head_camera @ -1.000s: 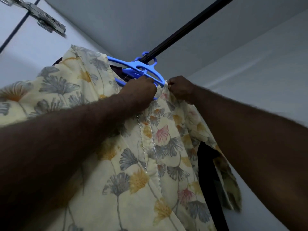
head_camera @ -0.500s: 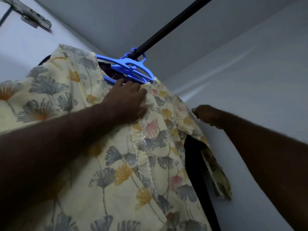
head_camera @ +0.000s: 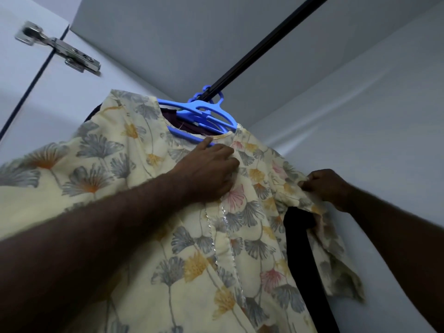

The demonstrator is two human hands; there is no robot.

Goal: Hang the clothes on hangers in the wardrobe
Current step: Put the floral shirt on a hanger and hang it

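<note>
- Head view, looking up: the wardrobe (head_camera: 360,104), pale panels all round, with a door hinge (head_camera: 57,50) at upper left.
- Dress (head_camera: 149,212), cream with a fan-leaf print, fills the lower frame; it sits on a blue hanger (head_camera: 204,111), and the right-hand shoulder lies off the hanger's tip, sloping down toward the wall.
- Rail (head_camera: 264,44), dark, runs diagonally to the top edge; the hanger's hook is over it, so the dress is already up in the wardrobe.
- A dark garment (head_camera: 305,248) hangs behind the dress, showing under the right sleeve.
- Left hand (head_camera: 209,169) lies flat and open on the chest of the dress, just below the neckline, index finger reaching toward the hanger's lower bar; it pins cloth rather than gripping it.
- Right hand (head_camera: 329,186) is closed in a pinch on the sleeve edge, near the wall.
- Step in hand, by the look of it: straightening the dress on its hanger, the hanging itself being done.
- Next move likely calls for a light pull along the sleeve while the left hand steadies the front, so the shoulder seats on the hanger and the neckline does not slip off.
</note>
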